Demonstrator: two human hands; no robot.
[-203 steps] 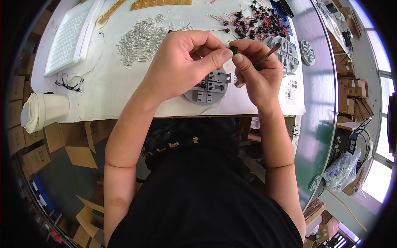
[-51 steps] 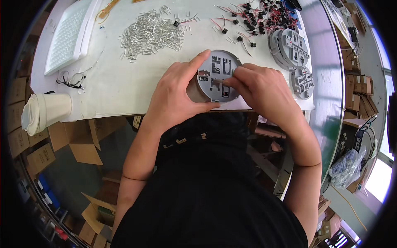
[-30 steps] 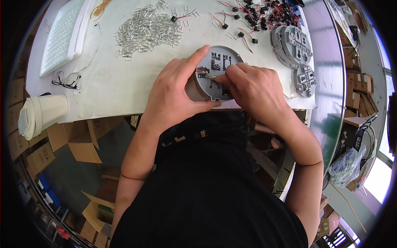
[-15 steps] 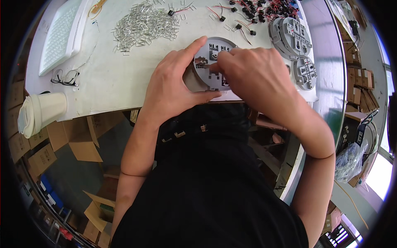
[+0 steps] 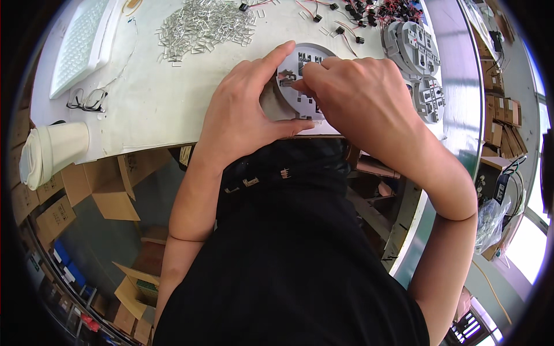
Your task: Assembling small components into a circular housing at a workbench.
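Note:
A round grey plastic housing [image 5: 301, 102] with dark slots and metal contacts stands on the white table near its front edge. My left hand [image 5: 236, 112] grips its left side, thumb at the near rim and index finger at the far rim. Over the right part of the housing is my right hand [image 5: 366, 95], fingers curled and pinched against its face near a copper-coloured contact. Whatever lies between those fingertips is hidden. My right hand also covers the housing's right side.
A heap of U-shaped metal pins [image 5: 205, 32] lies at the back. Small black parts with red and black wires [image 5: 360, 14] sit back right, above stacked grey housings [image 5: 415, 49]. On the left are a white tray [image 5: 81, 46], glasses [image 5: 86, 102] and a cream-coloured container [image 5: 60, 151].
The view has shifted slightly, so the table things sit a little higher in the picture. Both hands keep nearly the same hold on the housing.

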